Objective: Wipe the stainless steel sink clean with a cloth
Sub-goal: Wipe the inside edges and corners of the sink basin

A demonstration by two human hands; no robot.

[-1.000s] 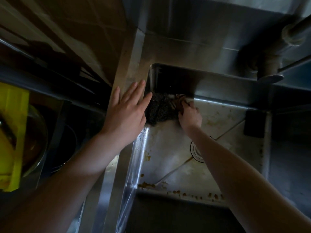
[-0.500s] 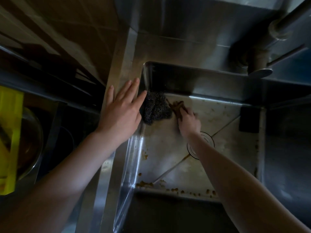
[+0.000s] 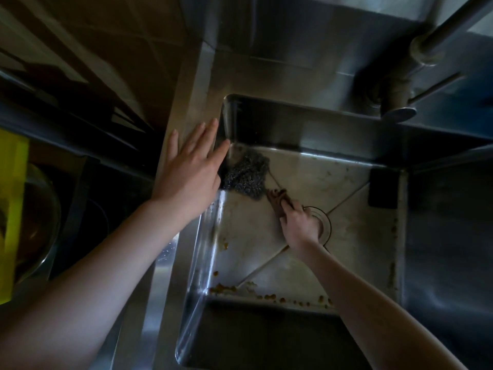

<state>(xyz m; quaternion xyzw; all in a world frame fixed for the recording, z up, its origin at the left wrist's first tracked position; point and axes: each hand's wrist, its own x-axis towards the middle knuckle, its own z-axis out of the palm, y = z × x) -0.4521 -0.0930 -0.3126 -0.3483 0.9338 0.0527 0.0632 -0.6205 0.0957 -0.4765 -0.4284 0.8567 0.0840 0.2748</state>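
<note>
The stainless steel sink [image 3: 248, 252] is deep and square, its floor stained, with orange-brown crumbs along the near edge. My right hand [image 3: 300, 225] is down in the basin beside the drain [image 3: 325, 225], closed on a small brown cloth [image 3: 277, 202] pressed to the floor. A grey steel-wool scrubber [image 3: 246, 174] lies in the far left corner, just beyond the cloth. My left hand [image 3: 189, 172] rests flat on the sink's left rim, fingers spread, holding nothing.
A tap [image 3: 400, 102] with a lever stands at the back right above the basin. A black block [image 3: 382, 188] sits against the right wall of the sink. To the left are a glass bowl [image 3: 34, 222] and a yellow object [image 3: 10, 209].
My right hand has drawn the brown cloth back from the far left corner toward the drain, away from the scrubber. The left hand stays on the rim.
</note>
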